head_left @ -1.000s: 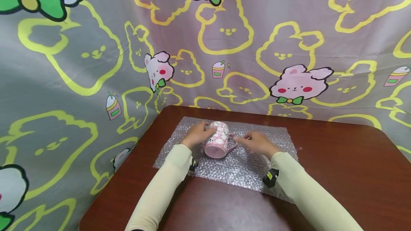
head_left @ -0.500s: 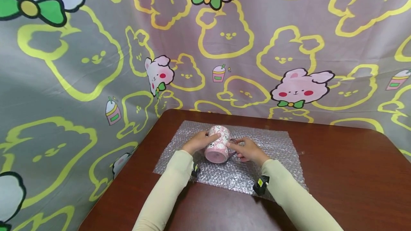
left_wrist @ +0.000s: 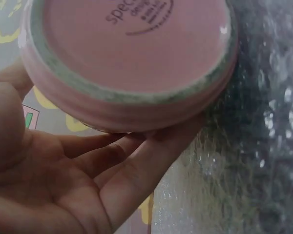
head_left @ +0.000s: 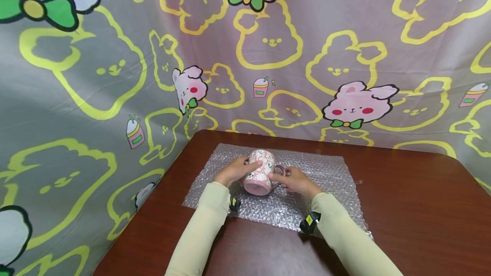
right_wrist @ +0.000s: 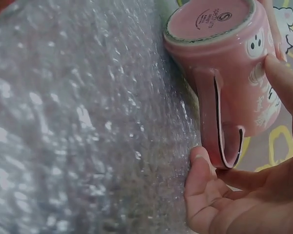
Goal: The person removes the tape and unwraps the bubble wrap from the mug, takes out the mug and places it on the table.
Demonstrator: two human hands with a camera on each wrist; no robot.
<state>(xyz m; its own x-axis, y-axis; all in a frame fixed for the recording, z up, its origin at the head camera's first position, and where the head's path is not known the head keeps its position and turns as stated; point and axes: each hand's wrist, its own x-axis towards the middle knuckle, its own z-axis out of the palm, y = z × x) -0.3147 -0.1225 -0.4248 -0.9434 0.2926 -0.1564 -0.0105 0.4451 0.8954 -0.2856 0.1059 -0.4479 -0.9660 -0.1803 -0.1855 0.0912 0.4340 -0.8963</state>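
A pink mug (head_left: 261,173) with white ghost-like and pumpkin-like figures lies tilted on its side, its base towards me. Under it is a sheet of bubble wrap (head_left: 314,208). My left hand (head_left: 235,171) grips the mug's left side, thumb across the top; in the left wrist view its fingers pass beneath the pink base (left_wrist: 136,63). On the other side, my right hand (head_left: 295,181) holds the mug by the handle. The right wrist view shows the thumb against the patterned wall and curled fingers at the handle (right_wrist: 212,122). The mug's mouth faces away, hidden.
The bubble wrap lies flat on a brown wooden table (head_left: 414,208), whose rounded far edge meets a patterned curtain (head_left: 287,110). A second curtain side (head_left: 88,131) runs along the left. Black wrist cameras sit under both sleeves.
My right hand has moved left from the handle's outer end, bringing its thumb onto the mug's wall. Since half a second ago the handle has turned slightly upward. The left hand keeps its hold.
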